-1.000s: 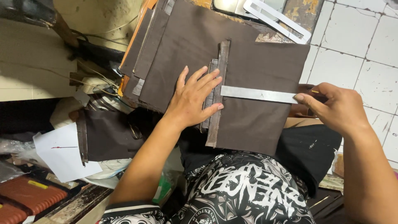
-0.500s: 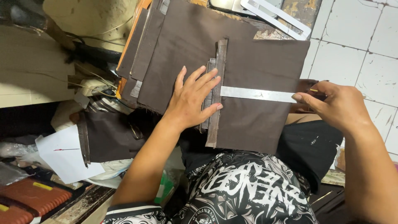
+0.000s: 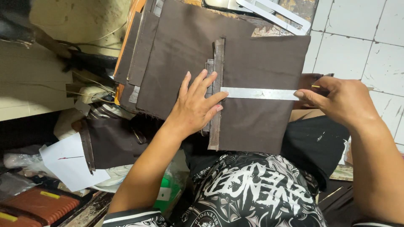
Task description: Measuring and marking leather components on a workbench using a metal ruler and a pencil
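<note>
Left hand (image 3: 197, 107): my palm lies flat, fingers spread wide, pressing the folded strip (image 3: 216, 92) along the brown panel's left edge; fingertips touch the ruler's left end.
Right hand (image 3: 341, 101): fingers pinched narrow at the ruler's right end, holding a thin pencil (image 3: 316, 86); only its tip shows.
Ruler (image 3: 259, 93): flat metal strip, lying crosswise on the brown panel, centre of frame, between my two hands.
Brown panel (image 3: 263, 122): dark brown sheet resting over my lap, centre right.
Stack (image 3: 168, 54): more brown pieces, upper centre, partly under the panel.
Paper (image 3: 67, 166): white sheet, lower left.
Floor (image 3: 366, 46): white tiles, upper right.
</note>
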